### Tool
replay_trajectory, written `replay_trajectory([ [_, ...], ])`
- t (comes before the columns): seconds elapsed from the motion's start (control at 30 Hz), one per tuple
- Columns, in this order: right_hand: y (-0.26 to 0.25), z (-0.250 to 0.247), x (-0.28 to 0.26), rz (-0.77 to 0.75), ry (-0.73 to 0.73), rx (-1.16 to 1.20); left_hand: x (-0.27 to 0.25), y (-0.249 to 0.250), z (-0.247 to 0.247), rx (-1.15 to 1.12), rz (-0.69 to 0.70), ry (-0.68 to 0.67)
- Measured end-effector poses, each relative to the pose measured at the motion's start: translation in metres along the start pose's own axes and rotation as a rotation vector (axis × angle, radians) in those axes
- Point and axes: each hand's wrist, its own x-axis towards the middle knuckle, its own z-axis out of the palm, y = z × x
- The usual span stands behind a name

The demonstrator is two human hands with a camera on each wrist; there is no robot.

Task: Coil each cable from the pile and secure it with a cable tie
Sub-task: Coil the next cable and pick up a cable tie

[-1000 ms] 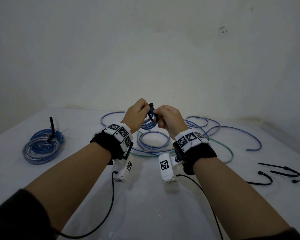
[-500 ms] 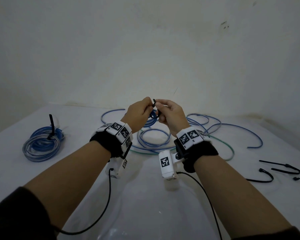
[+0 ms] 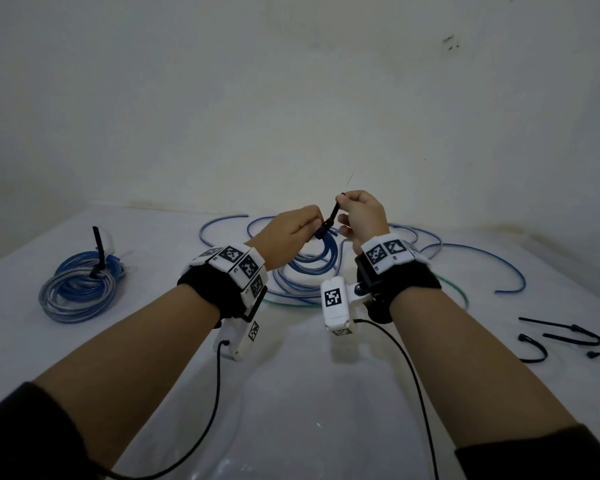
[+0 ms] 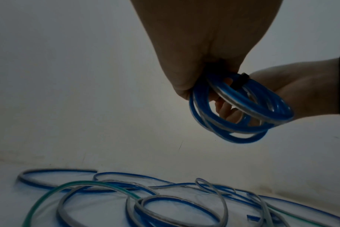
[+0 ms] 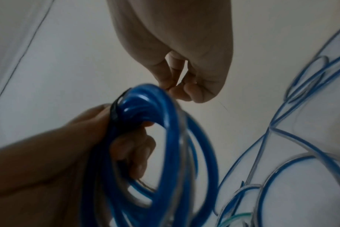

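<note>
A small coil of blue cable (image 3: 314,259) hangs above the table between my hands. My left hand (image 3: 310,228) grips the coil at the top, where a black cable tie (image 3: 329,220) wraps round it. My right hand (image 3: 343,202) pinches the tie's tail, which runs taut up and to the right from the tie's head. In the left wrist view the tie (image 4: 241,79) crosses the coil (image 4: 243,113) just under my left hand (image 4: 204,69). The right wrist view shows the coil (image 5: 165,153), the tie band (image 5: 115,113) and my right hand (image 5: 175,87) with its fingers pinched together.
A finished blue and clear coil (image 3: 80,285) lies at the left with its tie tail (image 3: 99,249) sticking up. Loose blue cables (image 3: 482,258) and a green one (image 3: 463,296) sprawl behind my hands. Spare black ties (image 3: 561,336) lie at the right. A wall stands close behind.
My right hand has pulled the tie's tail up and to the right, away from my left hand. More of the tail now shows between the hands. The coil stays in my left hand.
</note>
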Motion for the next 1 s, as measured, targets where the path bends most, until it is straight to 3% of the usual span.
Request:
replay_trajectory([
  [0.1,0.0,0.002,-0.001,-0.013,-0.033,-0.009,0.003,-0.002,0.0,-0.004,-0.031,0.019],
  [0.27,0.0,0.004,-0.01,0.027,-0.261,0.035,0.007,-0.01,0.001,0.002,-0.082,0.084],
  [0.43,0.004,0.007,-0.009,-0.05,-0.17,-0.033,0.009,-0.014,0.004,-0.012,-0.092,0.134],
  [0.8,0.0,0.011,0.001,-0.013,-0.123,-0.096,0.005,-0.005,0.007,-0.146,0.015,0.104],
  [1.0,-0.002,0.015,0.003,-0.014,-0.104,-0.173,0.004,-0.007,0.002,-0.082,-0.006,0.086],
])
